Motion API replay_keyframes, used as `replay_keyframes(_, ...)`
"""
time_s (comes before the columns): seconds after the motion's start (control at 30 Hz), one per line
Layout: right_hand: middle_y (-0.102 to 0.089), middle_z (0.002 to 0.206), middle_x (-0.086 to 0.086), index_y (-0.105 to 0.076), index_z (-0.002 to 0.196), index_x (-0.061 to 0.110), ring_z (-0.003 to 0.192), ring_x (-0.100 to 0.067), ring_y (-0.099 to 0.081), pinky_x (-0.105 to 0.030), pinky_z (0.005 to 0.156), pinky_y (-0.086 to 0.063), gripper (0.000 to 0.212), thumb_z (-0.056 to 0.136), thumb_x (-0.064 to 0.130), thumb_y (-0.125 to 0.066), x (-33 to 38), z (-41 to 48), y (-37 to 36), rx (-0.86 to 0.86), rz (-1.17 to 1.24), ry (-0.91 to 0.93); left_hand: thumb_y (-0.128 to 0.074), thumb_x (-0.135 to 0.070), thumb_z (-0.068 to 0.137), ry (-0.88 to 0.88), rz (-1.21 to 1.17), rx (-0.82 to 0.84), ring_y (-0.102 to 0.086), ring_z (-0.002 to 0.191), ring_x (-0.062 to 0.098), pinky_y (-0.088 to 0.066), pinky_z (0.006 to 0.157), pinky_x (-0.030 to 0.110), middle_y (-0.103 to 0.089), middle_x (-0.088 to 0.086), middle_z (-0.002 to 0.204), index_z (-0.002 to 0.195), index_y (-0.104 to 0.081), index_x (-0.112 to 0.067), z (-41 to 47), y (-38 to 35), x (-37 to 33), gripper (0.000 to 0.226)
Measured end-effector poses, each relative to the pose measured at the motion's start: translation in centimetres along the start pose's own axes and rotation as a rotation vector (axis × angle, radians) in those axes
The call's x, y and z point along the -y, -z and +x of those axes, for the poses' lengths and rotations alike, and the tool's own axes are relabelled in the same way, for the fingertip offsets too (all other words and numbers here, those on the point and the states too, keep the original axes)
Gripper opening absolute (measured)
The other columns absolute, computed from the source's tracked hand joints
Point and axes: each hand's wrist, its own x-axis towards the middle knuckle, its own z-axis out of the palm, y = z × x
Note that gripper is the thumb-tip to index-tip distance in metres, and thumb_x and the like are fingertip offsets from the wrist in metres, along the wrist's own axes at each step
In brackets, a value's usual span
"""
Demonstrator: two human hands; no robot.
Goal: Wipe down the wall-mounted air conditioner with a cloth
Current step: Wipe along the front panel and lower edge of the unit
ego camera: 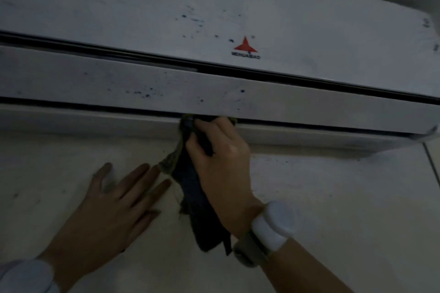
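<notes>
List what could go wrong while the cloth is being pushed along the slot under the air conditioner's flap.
The right hand presses the dark cloth at the gap under the flap; it might snag there or strain the flap. The dark specks may smear rather than lift. The left hand lies flat on the wall and could slip.

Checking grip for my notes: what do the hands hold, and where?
Right hand grips the cloth at its upper end; left hand holds nothing.
</notes>
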Motion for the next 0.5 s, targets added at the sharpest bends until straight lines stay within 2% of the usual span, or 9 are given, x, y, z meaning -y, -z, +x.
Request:
replay_keyframes(0.1, -0.065, 0.088, -0.013, -0.072, 0.102, -0.002, 0.072, -0.022, -0.063, -0.035, 0.058, -0.053, 0.018, 0.087, 0.007, -0.068, 1.1, 0.3, -1.2, 0.021, 0.006, 0.042, -0.039, -0.048, 0.095, 0.040, -0.001, 0.090, -0.057, 0.127, 0.035, -0.033, 0.100, 0.069, -0.056, 0.017, 0.141, 0.142, -0.052, -0.016, -1.8, 0.6, 1.6, 0.059)
replay_keyframes(0.2, -0.065, 0.088, -0.013, -0.071, 0.103, -0.001, 0.071, -0.025, -0.063, -0.036, 0.058, -0.054, 0.019, 0.086, 0.007, -0.068, 0.4, 0.4, 0.3, 0.095, -0.055, 0.103, -0.035, -0.051, 0.097, 0.061, -0.011, 0.142, -0.053, 0.132, 0.034, -0.032, 0.100, 0.069, -0.048, 0.016, 0.149, 0.146, -0.048, -0.019, -2.2, 1.5, 2.0, 0.060)
replay_keyframes(0.27, -0.066, 0.091, -0.013, -0.071, 0.104, -0.001, 0.076, -0.023, -0.063, -0.028, 0.068, -0.054, 0.019, 0.086, 0.007, -0.067, -1.0, 0.2, 2.3, 0.095, -0.098, 0.097, -0.034, -0.052, 0.098, 0.071, -0.012, 0.166, -0.053, 0.132, 0.034, -0.033, 0.100, 0.069, -0.047, 0.017, 0.150, 0.145, -0.049, -0.018, -2.3, 1.8, 2.1, 0.060)
replay_keyframes(0.33, -0.066, 0.093, -0.013, -0.070, 0.104, -0.001, 0.081, -0.019, -0.061, -0.015, 0.077, -0.046, 0.020, 0.087, 0.008, -0.067, -2.9, -0.2, 4.7, 0.045, -0.162, 0.030, -0.033, -0.053, 0.098, 0.115, -0.018, 0.184, -0.053, 0.131, 0.035, -0.034, 0.100, 0.068, -0.047, 0.018, 0.149, 0.144, -0.050, -0.015, -2.1, 2.1, 2.4, 0.062)
replay_keyframes(0.4, -0.067, 0.093, -0.013, -0.071, 0.104, -0.002, 0.081, -0.017, -0.060, -0.010, 0.078, -0.043, 0.020, 0.088, 0.010, -0.065, -4.2, -0.4, 6.3, -0.025, -0.216, -0.030, -0.032, -0.054, 0.097, 0.192, -0.026, 0.207, -0.053, 0.131, 0.035, -0.035, 0.099, 0.066, -0.048, 0.019, 0.148, 0.143, -0.051, -0.012, -2.3, 2.1, 3.3, 0.065)
replay_keyframes(0.5, -0.068, 0.091, -0.014, -0.072, 0.102, -0.004, 0.077, -0.017, -0.061, -0.010, 0.074, -0.045, 0.019, 0.088, 0.007, -0.065, -4.2, -0.8, 6.1, -0.064, -0.244, -0.042, -0.033, -0.057, 0.095, 0.275, -0.027, 0.217, -0.053, 0.131, 0.035, -0.035, 0.097, 0.064, -0.049, 0.019, 0.147, 0.142, -0.051, -0.010, -3.3, 2.2, 4.8, 0.069)
